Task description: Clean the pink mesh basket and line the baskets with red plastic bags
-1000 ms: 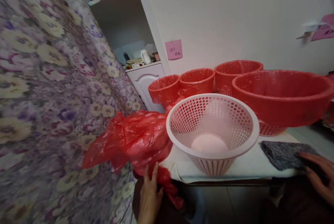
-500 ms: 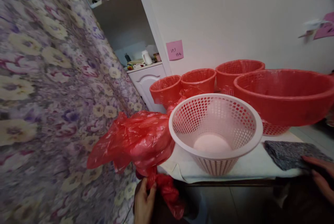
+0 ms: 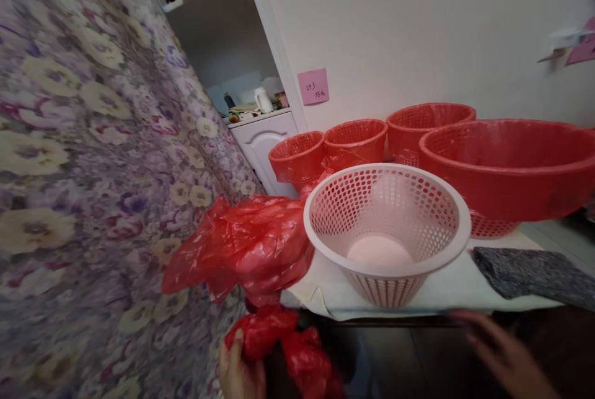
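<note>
My left hand (image 3: 238, 371) is at the bottom edge, closed on a crumpled red plastic bag (image 3: 283, 343) below the table's front edge. A bigger heap of red plastic bags (image 3: 242, 247) lies at the table's left corner, just above it. My right hand (image 3: 504, 355) is low on the right, below the table edge, smeared by motion, holding nothing that I can make out. A pale pink perforated basket (image 3: 385, 225) stands near the front of the white table (image 3: 446, 293).
Three small red baskets (image 3: 356, 139) lined with red bags stand in a row behind, and a large red basin (image 3: 511, 160) on the right. A grey cloth (image 3: 530, 269) lies at the table's right front. A floral bedspread (image 3: 83, 170) fills the left. A white cabinet (image 3: 258, 139) stands behind.
My left hand closed on a red bag and pulled it down and left, away from the heap. My right hand left the grey cloth and moved left, below the table edge.
</note>
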`<action>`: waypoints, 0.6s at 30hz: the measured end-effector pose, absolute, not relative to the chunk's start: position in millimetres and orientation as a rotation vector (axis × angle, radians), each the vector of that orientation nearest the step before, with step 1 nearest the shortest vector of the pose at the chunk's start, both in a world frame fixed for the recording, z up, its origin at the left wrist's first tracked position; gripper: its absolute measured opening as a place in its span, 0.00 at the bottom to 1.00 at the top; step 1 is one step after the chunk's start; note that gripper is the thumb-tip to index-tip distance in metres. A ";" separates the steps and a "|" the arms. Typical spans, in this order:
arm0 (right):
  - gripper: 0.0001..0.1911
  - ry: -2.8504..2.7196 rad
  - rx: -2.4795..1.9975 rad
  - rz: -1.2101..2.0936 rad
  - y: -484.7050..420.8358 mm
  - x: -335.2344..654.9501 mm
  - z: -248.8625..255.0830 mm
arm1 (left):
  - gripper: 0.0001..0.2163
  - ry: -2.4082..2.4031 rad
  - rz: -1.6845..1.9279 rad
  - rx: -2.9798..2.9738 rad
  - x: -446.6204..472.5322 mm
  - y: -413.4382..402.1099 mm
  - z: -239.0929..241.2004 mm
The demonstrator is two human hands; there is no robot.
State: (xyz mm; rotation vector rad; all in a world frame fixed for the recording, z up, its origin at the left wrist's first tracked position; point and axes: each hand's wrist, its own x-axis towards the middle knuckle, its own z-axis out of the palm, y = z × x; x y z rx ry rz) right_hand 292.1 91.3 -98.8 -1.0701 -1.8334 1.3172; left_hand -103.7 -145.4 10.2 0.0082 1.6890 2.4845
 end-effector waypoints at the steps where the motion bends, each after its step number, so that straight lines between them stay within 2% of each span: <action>1: 0.22 -1.845 -0.985 1.556 75.4 263.6 -95.4 | 0.15 1.655 2.502 -0.024 -102.4 -145.5 12.5; 3: 0.36 -1.736 -0.804 2.149 46.0 205.2 -86.3 | 0.13 1.607 2.499 -0.057 -97.6 -146.7 17.2; 4: 0.44 -1.718 -0.757 2.327 32.6 178.1 -80.7 | 0.11 1.593 2.493 -0.070 -94.3 -147.7 19.2; 5: 0.48 -1.699 -0.718 2.442 20.0 153.6 -74.6 | 0.10 1.583 2.491 -0.089 -90.6 -148.7 21.0; 8: 0.48 -1.596 -0.565 2.750 -14.5 100.1 -55.9 | 0.09 1.553 2.520 -0.174 -78.5 -148.9 25.7; 10: 0.42 -1.514 -0.494 2.823 -33.7 79.4 -48.2 | 0.08 1.498 2.528 -0.205 -68.8 -144.3 30.9; 13: 0.43 -1.366 -0.516 2.837 -50.4 63.2 -49.0 | 0.05 1.353 2.475 -0.198 -50.5 -131.2 47.0; 15: 0.43 -1.266 -0.558 2.783 -51.3 59.4 -54.9 | 0.09 1.201 2.415 -0.257 -38.1 -123.8 62.4; 18: 0.37 -1.176 -0.555 2.629 -42.4 62.2 -60.8 | 0.14 1.008 2.305 -0.386 -24.5 -122.6 83.5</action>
